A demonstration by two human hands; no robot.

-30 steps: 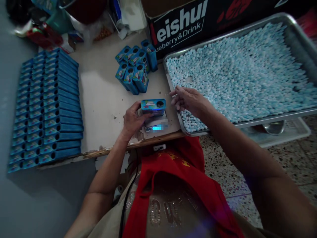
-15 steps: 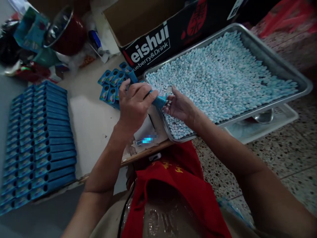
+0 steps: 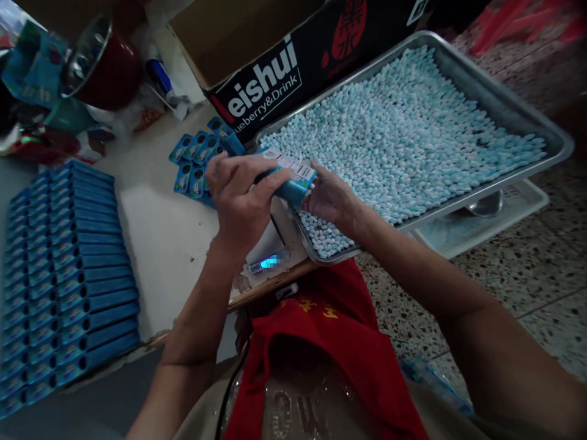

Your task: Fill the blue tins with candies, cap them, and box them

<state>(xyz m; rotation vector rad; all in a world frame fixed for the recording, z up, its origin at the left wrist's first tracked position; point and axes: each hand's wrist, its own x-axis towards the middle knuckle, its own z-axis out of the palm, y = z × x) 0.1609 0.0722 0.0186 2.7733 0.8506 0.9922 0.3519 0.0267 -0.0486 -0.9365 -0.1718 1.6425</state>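
Observation:
My left hand [image 3: 243,189] is wrapped round a small blue cardboard box [image 3: 293,189], whose white printed side faces up. It holds the box tilted over the near left corner of a metal tray [image 3: 502,82]. My right hand [image 3: 331,194] is at the box's right end, thumb on top and fingers curled against the end, partly hidden. The tray is spread with small pale blue and white pieces like candies [image 3: 389,134]. Below my hands a small digital scale [image 3: 268,241] shows a lit blue display at the table's edge.
Stacked blue boxes [image 3: 101,244] form a large block at left. Several more boxes [image 3: 197,153] lie behind my left hand. A black carton [image 3: 275,85] stands behind the tray. A red pot [image 3: 107,67] sits at back left; a white plastic tray [image 3: 523,205] is under the metal one.
The box has rolled in my left hand, so its white printed side now shows. My right fingers have moved up against its end, where white pieces showed at the fingertips before.

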